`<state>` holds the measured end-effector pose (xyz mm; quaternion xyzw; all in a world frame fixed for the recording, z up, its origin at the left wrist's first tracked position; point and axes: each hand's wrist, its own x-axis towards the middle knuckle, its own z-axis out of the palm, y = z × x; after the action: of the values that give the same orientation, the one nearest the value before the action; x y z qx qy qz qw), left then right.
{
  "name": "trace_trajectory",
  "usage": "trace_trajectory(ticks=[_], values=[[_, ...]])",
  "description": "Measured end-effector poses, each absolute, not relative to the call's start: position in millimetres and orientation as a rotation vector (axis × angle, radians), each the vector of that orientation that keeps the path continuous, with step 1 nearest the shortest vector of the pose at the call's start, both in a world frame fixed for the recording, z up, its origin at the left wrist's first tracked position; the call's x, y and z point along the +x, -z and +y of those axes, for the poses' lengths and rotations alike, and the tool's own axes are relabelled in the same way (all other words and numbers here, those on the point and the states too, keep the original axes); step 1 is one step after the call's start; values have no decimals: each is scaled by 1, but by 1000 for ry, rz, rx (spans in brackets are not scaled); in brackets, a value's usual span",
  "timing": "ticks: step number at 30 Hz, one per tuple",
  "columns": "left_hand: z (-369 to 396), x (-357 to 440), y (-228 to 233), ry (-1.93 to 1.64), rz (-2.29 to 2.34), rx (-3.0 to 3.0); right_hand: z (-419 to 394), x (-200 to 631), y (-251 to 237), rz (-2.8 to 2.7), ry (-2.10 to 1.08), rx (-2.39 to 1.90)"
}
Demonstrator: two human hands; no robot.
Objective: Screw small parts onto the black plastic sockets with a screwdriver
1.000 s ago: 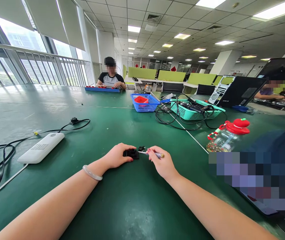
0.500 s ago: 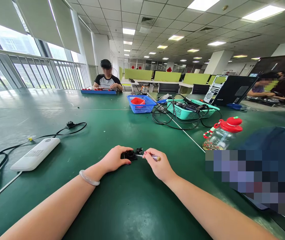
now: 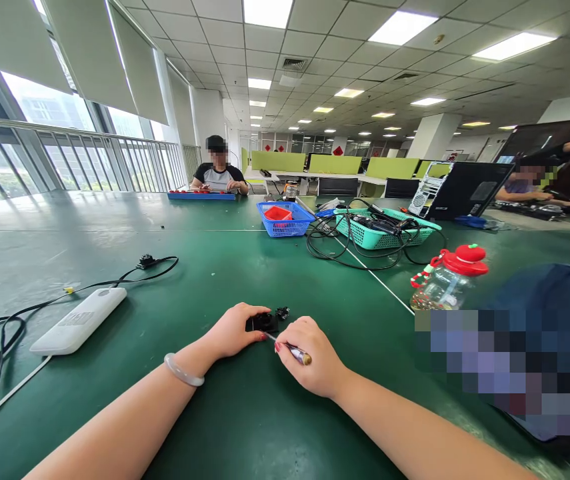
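Note:
Low over the green table, my left hand [image 3: 235,332] grips a small black part [image 3: 263,323] by its left side, thumb at the near edge and fingers at the far edge. What kind of part it is cannot be made out. My right hand [image 3: 313,357] is closed around a small screwdriver [image 3: 299,353] with a shiny handle and a yellowish-brown end. Its thin shaft points left, with the tip by my left thumb at the part's near edge. A small cluster of black pieces [image 3: 282,312] lies just beyond, at the part's far right.
Left of my arms are a white power bank [image 3: 82,320] and black cables [image 3: 2,327]. Ahead stand a blue basket [image 3: 285,228] and a green basket [image 3: 365,237] with cables. A red-lidded bottle [image 3: 452,280] is at the right. Other people sit farther off.
The screwdriver and my right hand have shifted toward me and slightly left, its tip moving from the part's right side to its near edge. My left hand keeps its grip. The view has tilted up.

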<state>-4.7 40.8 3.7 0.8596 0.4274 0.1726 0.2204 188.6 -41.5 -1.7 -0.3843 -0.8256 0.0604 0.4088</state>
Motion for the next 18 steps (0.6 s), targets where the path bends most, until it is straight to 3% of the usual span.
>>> trace_trajectory(ticks=[6,18], values=[[40,-4,-6,-457,1195,2370,-37,194,-2,-1938,-453,-1102],[39,-3,-9,-498,1140,2390,-34,200,-5,-1791,-405,-1104]])
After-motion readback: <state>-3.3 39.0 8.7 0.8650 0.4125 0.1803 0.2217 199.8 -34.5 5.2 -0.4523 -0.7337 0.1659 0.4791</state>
